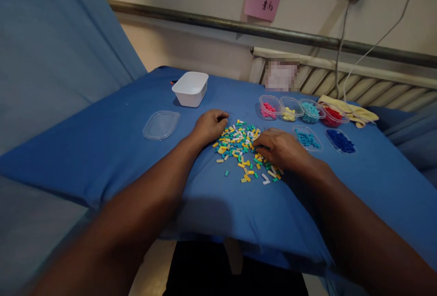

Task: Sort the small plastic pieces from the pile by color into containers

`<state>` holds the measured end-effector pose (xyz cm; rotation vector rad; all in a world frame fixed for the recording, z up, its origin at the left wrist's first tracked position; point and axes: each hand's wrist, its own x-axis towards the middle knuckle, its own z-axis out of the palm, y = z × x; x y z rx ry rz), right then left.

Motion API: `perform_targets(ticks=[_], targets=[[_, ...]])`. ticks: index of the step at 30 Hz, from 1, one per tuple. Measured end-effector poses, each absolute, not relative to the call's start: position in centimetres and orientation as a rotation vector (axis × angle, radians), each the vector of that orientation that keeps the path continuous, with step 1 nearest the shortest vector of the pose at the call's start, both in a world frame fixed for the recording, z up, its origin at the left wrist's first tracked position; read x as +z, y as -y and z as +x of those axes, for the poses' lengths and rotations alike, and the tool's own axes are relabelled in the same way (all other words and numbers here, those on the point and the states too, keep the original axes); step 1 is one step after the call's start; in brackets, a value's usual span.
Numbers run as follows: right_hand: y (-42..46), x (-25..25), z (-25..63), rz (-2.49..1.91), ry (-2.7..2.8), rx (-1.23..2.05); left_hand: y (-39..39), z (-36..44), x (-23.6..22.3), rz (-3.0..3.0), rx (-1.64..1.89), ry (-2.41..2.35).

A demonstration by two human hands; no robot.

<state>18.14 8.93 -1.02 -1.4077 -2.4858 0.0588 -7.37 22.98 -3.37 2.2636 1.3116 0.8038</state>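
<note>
A loose pile of small toy building bricks (235,143) in yellow, green, teal, white and cream lies on a blue cloth. At its upper left edge rests my left hand (209,127), with its fingers loosely bent and thumb apart from them; nothing shows in it. My right hand (280,148) reaches into the pile's right side, thumb and fingers drawn together among the bricks. Whatever sits between those fingertips is too small and hidden to make out. Several single bricks, such as a green brick (226,173), are scattered nearer to me.
Behind my left hand stands a white tub (191,90), with a clear lid (161,125) before it. To the right are clear containers of pink (269,109), yellow (288,114), turquoise (310,112) and red pieces (331,117), then teal (307,139) and dark blue pieces (340,141). A yellow cloth (355,110) lies behind.
</note>
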Motion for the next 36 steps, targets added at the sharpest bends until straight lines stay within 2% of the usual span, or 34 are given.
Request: perform_targets(ticks=[8, 15, 20, 24, 29, 36], targets=[[-8.4, -1.2, 20.4, -1.539, 1.891, 0.319, -23.0, -7.5, -3.5, 2.273, 0.81, -1.291], [-7.6, -2.2, 28.3, -1.953, 1.531, -0.069, -22.9, -7.5, -3.3, 2.3, 0.774, -1.31], [-7.0, -2.9, 30.5, -2.206, 1.581, -0.218, -22.8, -7.4, -3.2, 2.298, 0.768, -1.33], [-7.1, -2.6, 28.1, -2.006, 1.648, -0.259, -22.7, -7.4, -3.1, 2.292, 0.771, -1.325], [-7.9, -2.3, 22.0, -1.608, 1.967, 0.012, -22.7, -7.4, -3.1, 2.297, 0.756, -1.344], [-8.8, -2.3, 19.4, -1.766, 2.188, 0.174, -22.8, -7.4, -3.2, 2.298, 0.759, -1.324]])
